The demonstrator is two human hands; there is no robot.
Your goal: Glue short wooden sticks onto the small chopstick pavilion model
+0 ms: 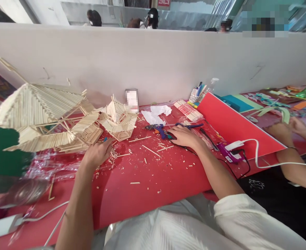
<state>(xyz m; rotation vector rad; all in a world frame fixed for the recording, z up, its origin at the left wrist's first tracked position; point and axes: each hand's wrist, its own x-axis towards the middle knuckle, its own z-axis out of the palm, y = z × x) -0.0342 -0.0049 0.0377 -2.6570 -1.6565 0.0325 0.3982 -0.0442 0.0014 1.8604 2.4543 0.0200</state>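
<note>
**Red work table: hands, stick models, glue guns**

**Left hand** point(98, 152). Held just left of the table's point(147, 187) middle, knuckles up, fingers curled under and touching the foot of the large stick model point(43, 114). A speck of blue shows at the thumb. Whether anything is pinched cannot be told.

**Right hand** point(184, 136). Laid palm down right of middle, toward the far edge, fingers pressed together over the rear of the blue glue gun point(159, 129). Whether a grip is closed cannot be told.

**Blue glue gun.** Lying on its side, nozzle toward the left, its black cord trailed under the right wrist.

**Large stick model.** Stood at the far left corner, roof planes tilted. A small stick model point(118, 119) is set just beside it.

**Loose sticks** point(139, 139). Scattered with offcuts between the two hands.

**Also listed.** Crumpled tissue point(156, 114) and a stick bundle point(188, 110) by the far edge. A purple glue gun point(227, 152) with a white cable point(257, 152) sits at the right end, and a co-worker's hands point(283, 130) are beyond it.

**Hazards, as judged.**
- The large model could be tipped or cracked if the left forearm is swung, since it leans close over that wrist.
- The black cord could be snagged by the right wrist and the gun dragged.
- A hot nozzle could be brushed by fingers or laid on the tissue.
- Offcuts could be pressed into fresh glue.
</note>
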